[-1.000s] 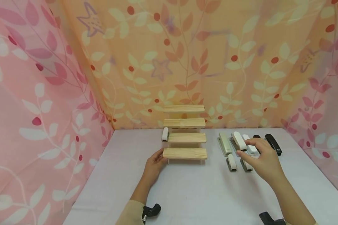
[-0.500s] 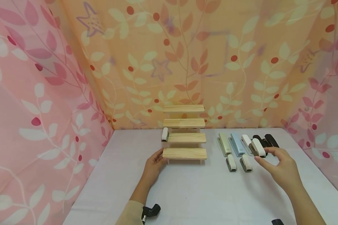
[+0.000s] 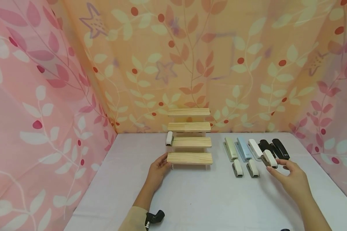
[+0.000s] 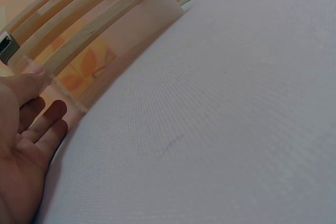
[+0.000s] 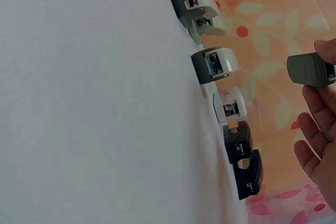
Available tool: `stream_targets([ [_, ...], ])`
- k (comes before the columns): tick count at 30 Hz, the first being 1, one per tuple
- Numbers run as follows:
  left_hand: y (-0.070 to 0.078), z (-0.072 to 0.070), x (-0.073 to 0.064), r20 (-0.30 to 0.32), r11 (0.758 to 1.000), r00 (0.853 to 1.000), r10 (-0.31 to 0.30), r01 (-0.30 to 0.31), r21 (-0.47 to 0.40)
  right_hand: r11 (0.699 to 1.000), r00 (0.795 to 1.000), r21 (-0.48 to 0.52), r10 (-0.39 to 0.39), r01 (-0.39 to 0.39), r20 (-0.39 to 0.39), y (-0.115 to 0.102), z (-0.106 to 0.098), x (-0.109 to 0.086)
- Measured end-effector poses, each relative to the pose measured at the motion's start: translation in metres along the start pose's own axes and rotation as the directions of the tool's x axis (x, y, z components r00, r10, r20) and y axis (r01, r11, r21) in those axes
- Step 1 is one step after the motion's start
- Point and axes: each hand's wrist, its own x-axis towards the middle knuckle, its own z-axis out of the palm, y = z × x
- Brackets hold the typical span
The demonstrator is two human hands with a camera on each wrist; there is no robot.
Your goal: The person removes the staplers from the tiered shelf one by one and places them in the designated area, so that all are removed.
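A small white stapler with a dark grey base (image 3: 269,159) is pinched between thumb and fingers of my right hand (image 3: 293,178). In the right wrist view its grey underside (image 5: 307,70) shows, held up off the table. My left hand (image 3: 157,171) holds the left end of the lowest step of a tiered wooden stand (image 3: 189,158). In the left wrist view the left thumb (image 4: 29,85) lies against the clear side panel at that step's end. Another small white stapler (image 3: 169,138) sits at the left end of the second step up.
Right of the stand, a green stapler (image 3: 230,148), a blue stapler (image 3: 243,149) and a white stapler (image 3: 255,149) lie in a row, beside black staplers (image 3: 280,148). Two small white staplers (image 3: 237,168) lie in front. Patterned cloth (image 3: 191,64) hangs behind the table.
My right hand has carried the small white stapler rightward, from over the blue stapler to in front of the black ones, and slightly nearer. The left hand stays at the stand.
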Motion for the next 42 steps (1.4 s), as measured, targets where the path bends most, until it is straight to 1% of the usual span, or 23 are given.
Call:
stream_targets([
  [3,0.000,-0.001,-0.001,0.017,1.000,1.000,0.010,-0.010,-0.007,0.999,0.999,-0.007,0.037,-0.037,0.016,0.009,0.003,0.002],
  [7,0.000,-0.002,0.000,0.024,1.000,1.000,0.015,-0.015,-0.003,0.998,0.998,-0.016,0.060,-0.060,0.021,0.021,0.007,0.004],
  [14,0.003,-0.003,0.007,0.034,0.999,0.999,0.037,-0.037,-0.005,0.996,0.994,-0.006,0.095,-0.094,0.047,0.037,0.011,0.010],
  [19,0.006,-0.002,0.007,0.022,1.000,0.999,0.026,-0.026,-0.013,0.996,0.994,-0.035,0.084,-0.082,0.071,0.041,0.014,0.014],
  [26,0.001,0.000,0.004,0.013,1.000,1.000,-0.015,0.015,-0.005,0.993,0.988,-0.063,0.107,-0.100,0.113,0.049,0.019,0.013],
  [28,0.001,0.001,0.002,0.014,1.000,1.000,-0.018,0.018,0.001,0.993,0.989,-0.071,0.103,-0.095,0.111,0.052,0.022,0.013],
  [35,0.000,0.000,0.001,0.010,1.000,1.000,0.005,-0.005,0.014,0.996,0.996,-0.079,0.038,-0.031,0.081,0.059,0.031,0.016],
  [39,-0.001,-0.001,0.001,0.018,1.000,1.000,0.008,-0.008,0.014,0.995,0.996,-0.099,0.036,-0.028,0.081,0.063,0.034,0.017],
  [42,-0.001,-0.001,0.001,0.014,1.000,1.000,-0.003,0.002,0.009,0.994,0.996,-0.111,0.033,-0.024,0.082,0.064,0.035,0.017],
])
